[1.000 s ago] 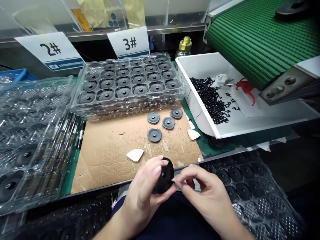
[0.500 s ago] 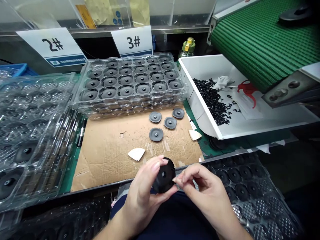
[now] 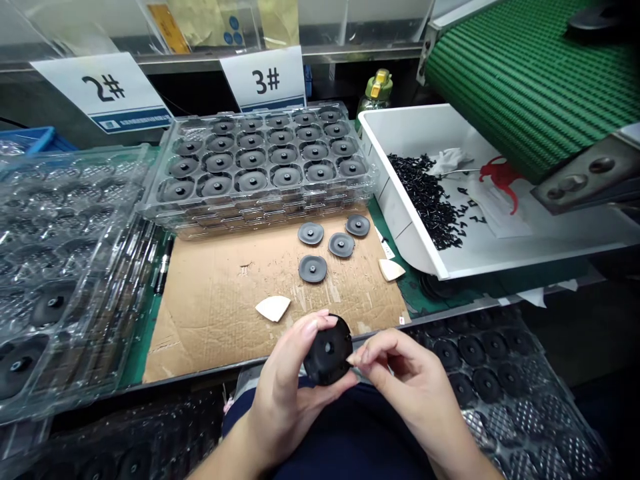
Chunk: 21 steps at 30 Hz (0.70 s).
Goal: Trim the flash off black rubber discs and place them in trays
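A round black plastic disc (image 3: 327, 357) with a small central stud is gripped at its rim by my left hand (image 3: 287, 380), thumb below and fingers above. It is tilted so its face turns toward me. My right hand (image 3: 407, 380) is closed in a pinch, fingertips touching the disc's right edge; whatever sits between them is too small or hidden to name. Beyond my hands, several similar grey-black discs lie on the cardboard sheet (image 3: 210, 287), the nearest disc (image 3: 313, 269) just above my left hand. A white wedge-shaped piece (image 3: 273, 308) lies left of them.
Stacked clear trays (image 3: 260, 200) of discs stand at the back, with more clear trays (image 3: 95, 267) at left. A white bin (image 3: 405, 227) of small black parts sits right, under a green conveyor belt (image 3: 505, 80). Another disc tray (image 3: 500, 393) lies low at right.
The disc's face has tipped slightly, and the view has shifted a little. Both hands keep nearly the same place and hold.
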Each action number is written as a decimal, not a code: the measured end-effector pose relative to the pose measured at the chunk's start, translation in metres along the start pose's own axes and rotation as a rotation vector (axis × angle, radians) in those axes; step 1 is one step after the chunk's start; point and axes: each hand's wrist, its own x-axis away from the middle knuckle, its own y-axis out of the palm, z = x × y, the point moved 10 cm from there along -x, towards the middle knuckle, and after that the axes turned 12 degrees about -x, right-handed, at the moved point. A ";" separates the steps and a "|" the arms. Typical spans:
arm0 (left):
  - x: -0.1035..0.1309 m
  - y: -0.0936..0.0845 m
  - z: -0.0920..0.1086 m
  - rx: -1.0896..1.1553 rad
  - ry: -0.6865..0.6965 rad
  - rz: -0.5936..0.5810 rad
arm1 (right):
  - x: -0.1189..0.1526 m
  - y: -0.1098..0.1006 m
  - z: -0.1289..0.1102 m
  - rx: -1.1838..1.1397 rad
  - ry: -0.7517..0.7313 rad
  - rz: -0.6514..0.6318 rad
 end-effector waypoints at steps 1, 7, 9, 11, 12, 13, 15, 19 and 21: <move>0.000 -0.001 -0.001 0.020 -0.016 0.006 | 0.000 -0.001 0.001 -0.012 0.005 -0.002; 0.002 -0.002 -0.012 0.160 -0.157 0.004 | 0.002 -0.001 0.000 -0.134 -0.010 -0.049; 0.004 -0.001 -0.016 0.189 -0.214 -0.009 | 0.002 -0.002 -0.001 -0.118 -0.024 -0.068; 0.006 -0.001 -0.020 0.214 -0.267 -0.014 | 0.002 -0.003 -0.003 -0.039 -0.057 -0.091; 0.006 -0.001 -0.022 0.229 -0.291 -0.015 | 0.003 -0.003 -0.005 0.003 -0.083 -0.106; 0.006 0.000 -0.023 0.244 -0.316 -0.014 | 0.003 -0.003 -0.007 0.038 -0.115 -0.119; 0.006 0.002 -0.026 0.270 -0.381 -0.009 | 0.004 -0.005 -0.012 0.087 -0.184 -0.127; 0.008 0.012 -0.035 0.309 -0.543 -0.034 | 0.008 -0.007 -0.023 0.237 -0.308 -0.122; 0.011 0.025 -0.041 0.320 -0.608 -0.115 | 0.010 -0.003 -0.026 0.357 -0.368 -0.145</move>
